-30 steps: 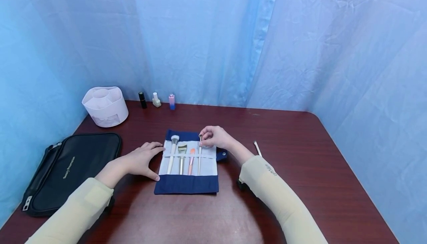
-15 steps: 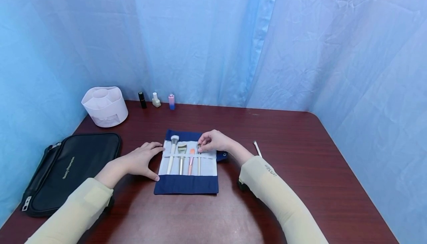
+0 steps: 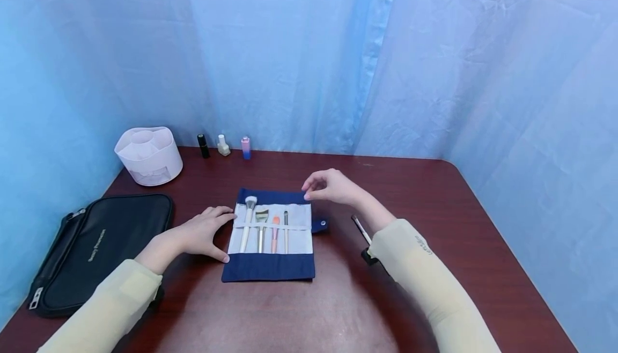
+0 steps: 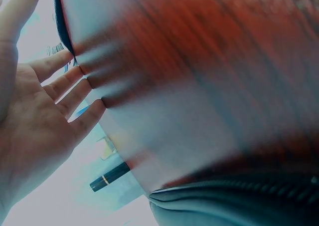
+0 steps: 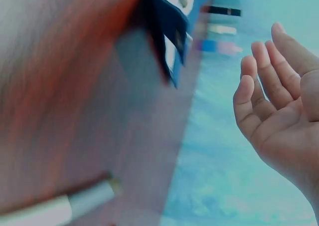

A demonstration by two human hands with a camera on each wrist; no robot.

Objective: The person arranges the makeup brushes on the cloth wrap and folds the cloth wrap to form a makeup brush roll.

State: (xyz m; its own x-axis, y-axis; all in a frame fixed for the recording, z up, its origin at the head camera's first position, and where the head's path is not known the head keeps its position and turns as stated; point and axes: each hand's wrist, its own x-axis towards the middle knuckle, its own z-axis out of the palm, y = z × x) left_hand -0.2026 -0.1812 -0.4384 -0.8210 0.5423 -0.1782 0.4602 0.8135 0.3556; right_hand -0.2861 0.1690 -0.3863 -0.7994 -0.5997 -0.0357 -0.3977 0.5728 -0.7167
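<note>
A navy and pale grey brush roll (image 3: 270, 268) lies unfolded on the table. Under its elastic strap sit a white makeup brush (image 3: 247, 229), a wide flat-headed brush (image 3: 262, 217), a pink brush (image 3: 275, 237) and a slim brush (image 3: 286, 235). At the roll's left edge, my left hand (image 3: 205, 233) rests with fingers spread and thumb near the lower corner. My right hand (image 3: 334, 186) hovers past the roll's upper right corner, its fingers loosely bent around nothing. The right wrist view shows the palm (image 5: 284, 121) bare. Another makeup brush (image 3: 361, 229) lies by the right sleeve, partly hidden.
A black zipped case (image 3: 116, 235) occupies the table's left side. Behind it stands a white organizer (image 3: 149, 157). Along the back edge are a black tube (image 3: 203, 146), a nail polish bottle (image 3: 223, 146) and a pink-blue tube (image 3: 246, 148). Blue curtains hang around the table.
My right hand has let go of the slim brush, which stays under the strap after sliding slightly down. That hand has moved up and right. The left hand stays in place.
</note>
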